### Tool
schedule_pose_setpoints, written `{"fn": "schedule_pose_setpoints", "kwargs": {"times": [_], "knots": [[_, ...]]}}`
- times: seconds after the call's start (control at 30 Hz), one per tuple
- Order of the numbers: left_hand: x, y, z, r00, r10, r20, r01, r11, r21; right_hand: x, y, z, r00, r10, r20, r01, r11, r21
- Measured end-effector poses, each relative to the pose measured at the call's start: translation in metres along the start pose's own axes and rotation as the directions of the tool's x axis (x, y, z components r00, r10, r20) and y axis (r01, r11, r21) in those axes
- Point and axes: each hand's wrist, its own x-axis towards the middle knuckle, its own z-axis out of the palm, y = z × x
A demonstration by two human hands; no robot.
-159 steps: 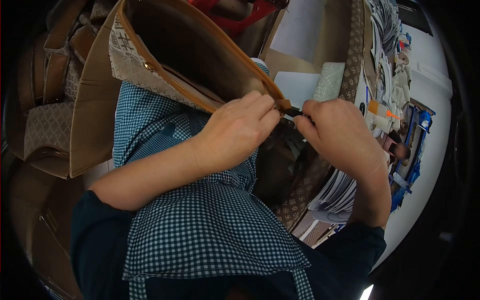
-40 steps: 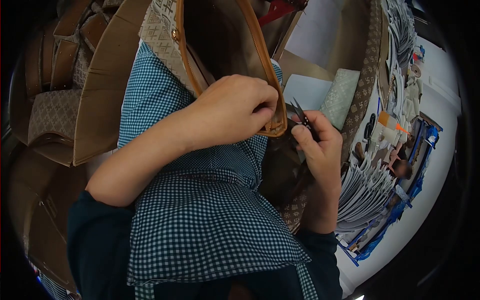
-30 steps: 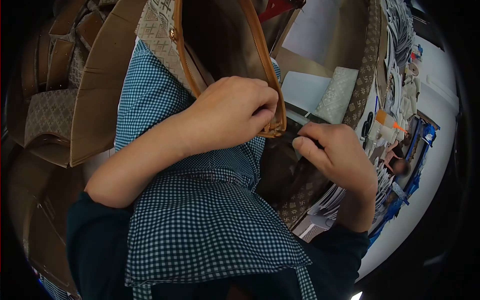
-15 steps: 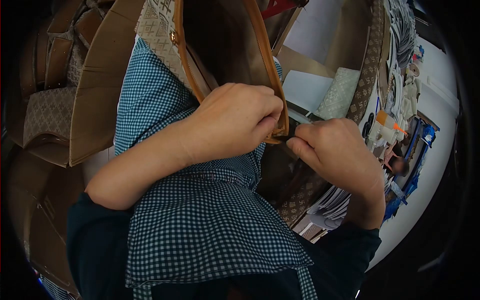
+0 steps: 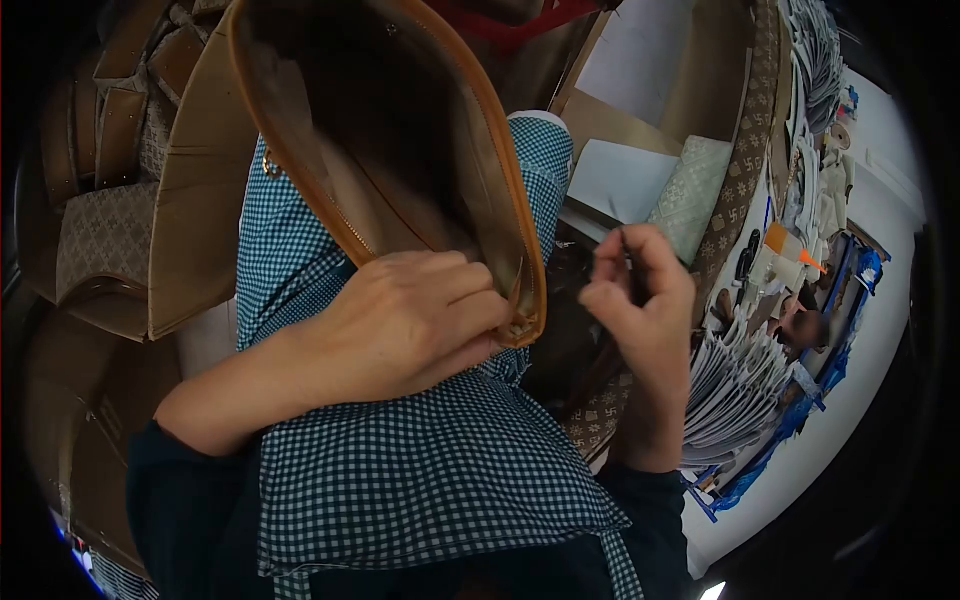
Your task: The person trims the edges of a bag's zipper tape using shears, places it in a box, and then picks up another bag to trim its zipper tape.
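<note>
Since before, right hand (image 5: 640, 300) pulled off the bag (image 5: 400, 150); bag ran lengthwise, mouth facing up. Left hand (image 5: 410, 320) gripped its rim, right pinched snips (image 5: 628, 262).

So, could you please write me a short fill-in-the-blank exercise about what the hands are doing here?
1. The left hand grips the tan-trimmed brown bag at its ____.
2. The right hand pinches small dark thread snips, which point ____.
3. The two hands are ____ each other, not touching.
4. The person wears a blue-and-white ____ apron.

Missing words: rim; upward; apart from; checked

Tan-trimmed bag (image 5: 400, 150) open, mouth up; snips (image 5: 628, 262) upright.
</note>
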Motion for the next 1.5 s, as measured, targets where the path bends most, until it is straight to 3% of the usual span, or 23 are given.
{"fn": "schedule_pose_setpoints", "kwargs": {"times": [0.03,0.07,0.13,0.27,0.37,0.47,0.57,0.67,0.87,1.0,1.13,1.23,1.33,1.43,1.5], "knots": [[-0.002,0.001,0.003,1.000,0.004,0.007,-0.004,1.000,0.013,0.002,0.005,0.013,1.000,-0.013,0.026,0.014,0.999,-0.034],[-0.004,0.003,0.004,1.000,0.008,0.015,-0.009,1.000,0.024,0.004,0.014,0.027,0.992,-0.123,0.022,0.125,0.988,-0.086],[-0.006,0.006,0.006,0.998,-0.011,0.067,0.003,0.992,0.123,0.003,0.008,0.038,0.996,-0.022,0.088,0.030,0.995,-0.094],[-0.013,0.011,0.008,0.995,-0.075,0.063,0.063,0.984,0.169,0.001,0.023,0.046,0.974,-0.155,-0.163,0.129,0.979,-0.159],[-0.020,0.009,0.012,0.997,-0.067,0.041,0.061,0.988,0.142,-0.004,0.037,0.049,0.944,-0.208,-0.256,0.171,0.972,-0.161],[-0.023,0.012,0.018,0.998,-0.042,0.037,0.033,0.975,0.218,-0.008,0.045,0.054,0.928,-0.207,-0.309,0.204,0.978,-0.044],[-0.026,0.013,0.018,0.998,-0.039,0.044,0.030,0.983,0.180,-0.009,0.045,0.054,0.932,-0.188,-0.311,0.198,0.980,0.001],[-0.026,0.016,0.018,0.997,-0.063,0.043,0.053,0.978,0.203,-0.007,0.050,0.054,0.948,-0.116,-0.297,0.174,0.969,0.173],[-0.009,0.022,0.014,0.997,-0.071,-0.032,0.077,0.950,0.302,0.008,0.046,0.054,0.949,-0.157,-0.274,0.220,0.951,0.216],[0.011,0.026,0.004,0.996,-0.019,-0.089,0.053,0.918,0.393,0.026,0.037,0.050,0.933,-0.246,-0.262,0.334,0.862,0.381],[0.030,0.034,-0.021,0.983,-0.079,-0.166,0.125,0.948,0.291,0.026,0.027,0.046,0.924,-0.267,-0.275,0.379,0.744,0.551],[0.039,0.039,-0.038,0.986,-0.051,-0.159,0.087,0.970,0.225,0.024,0.035,0.042,0.857,-0.453,-0.247,0.513,0.696,0.502],[0.046,0.049,-0.046,0.985,-0.069,-0.155,0.088,0.989,0.116,0.017,0.029,0.041,0.785,-0.557,-0.271,0.620,0.711,0.332],[0.051,0.057,-0.050,0.985,-0.097,-0.142,0.108,0.991,0.077,0.016,0.025,0.038,0.594,-0.742,-0.311,0.792,0.608,0.064],[0.053,0.065,-0.049,0.979,-0.149,-0.137,0.157,0.986,0.052,0.013,0.020,0.037,0.583,-0.744,-0.327,0.794,0.607,0.035]]}}
